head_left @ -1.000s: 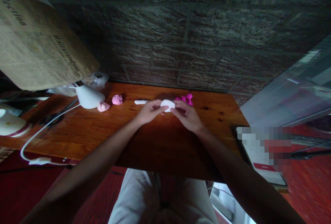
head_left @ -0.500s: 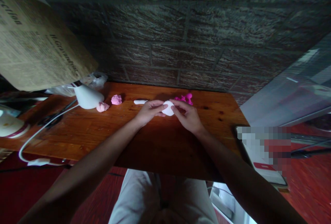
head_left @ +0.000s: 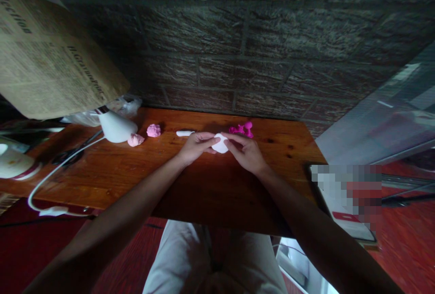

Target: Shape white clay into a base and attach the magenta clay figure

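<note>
Between my two hands is a flattened, roundish piece of white modelling clay (head_left: 220, 143), held above the wooden table. My left hand (head_left: 196, 147) pinches its left edge, thumb on the near face and fingers behind. On the right edge, my right hand (head_left: 247, 151) grips it the same way. Just left of my left hand lies a white stick-like piece (head_left: 185, 133). Bright magenta pieces (head_left: 242, 129) rest on the table behind my right hand. Two crumpled pink lumps, one deeper pink (head_left: 154, 130) and one paler (head_left: 135, 139), sit farther left.
A lamp with a white base (head_left: 118, 126) and newsprint-patterned shade (head_left: 61, 58) stands at the left, its white cable (head_left: 64, 161) crossing the table (head_left: 122, 176). Dark scissors (head_left: 71, 154) and a white cup-like container (head_left: 16, 162) lie nearby. A stone-block wall (head_left: 217, 72) rises behind.
Both hands keep their hold on the white clay, which has turned or shifted very slightly. The whole view has moved a little; the other things stay in place.
</note>
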A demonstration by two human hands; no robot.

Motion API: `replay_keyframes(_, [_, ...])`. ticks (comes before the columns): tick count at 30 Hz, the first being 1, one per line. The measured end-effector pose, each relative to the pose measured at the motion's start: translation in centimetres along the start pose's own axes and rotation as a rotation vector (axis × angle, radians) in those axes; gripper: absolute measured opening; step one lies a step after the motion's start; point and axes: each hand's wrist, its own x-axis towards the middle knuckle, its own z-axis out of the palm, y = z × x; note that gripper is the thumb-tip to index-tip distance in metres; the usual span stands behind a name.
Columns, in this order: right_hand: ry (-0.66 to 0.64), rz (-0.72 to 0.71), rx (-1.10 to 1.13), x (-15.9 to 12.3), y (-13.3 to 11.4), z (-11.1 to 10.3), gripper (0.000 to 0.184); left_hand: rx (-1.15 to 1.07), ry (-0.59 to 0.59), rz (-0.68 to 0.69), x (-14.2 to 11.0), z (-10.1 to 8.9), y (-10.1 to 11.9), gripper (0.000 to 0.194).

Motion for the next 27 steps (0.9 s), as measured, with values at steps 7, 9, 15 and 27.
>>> replay_keyframes(7, [-0.007,-0.074,-0.067,-0.07,-0.10,-0.02,0.035,0.011,-0.020,0.005,0.01,0.14,0.00,0.042])
replay_keyframes(9, [-0.022,-0.076,-0.081,-0.07,-0.07,-0.02,0.035,0.042,-0.032,0.021,0.00,0.05,-0.17,0.041])
replay_keyframes(15, [-0.049,-0.118,-0.115,-0.07,-0.16,0.13,0.035,0.076,-0.035,0.043,0.01,-0.06,-0.22,0.039])
replay_keyframes(27, [0.078,-0.009,-0.018,-0.13,0.66,0.42,0.028,0.078,0.034,0.197,0.38,-0.06,0.03,0.054])
